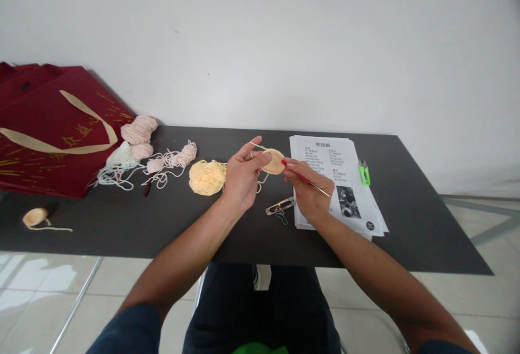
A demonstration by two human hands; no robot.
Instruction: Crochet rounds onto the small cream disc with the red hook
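A small round piece of cream-yellow crochet [274, 163] is pinched at its left edge between the thumb and fingers of my left hand [242, 174]. Yarn runs over the raised index finger of that hand to the piece. My right hand [311, 189] grips a crochet hook [304, 179] with a red handle, its tip end at the right edge of the crochet. A yellow ball of yarn [207, 177] lies on the table just left of my left hand, and a loose strand hangs below the piece.
Printed pattern sheets [325, 151] lie under and beyond my right hand, with green thread snips [364, 172] on them. Near them are metal snips [279, 206] and stitch markers [281, 215]. Leftward are pink yarn [139, 129], white yarn [122, 156], a crocheted cup shape [36, 217] and red bags [44, 126].
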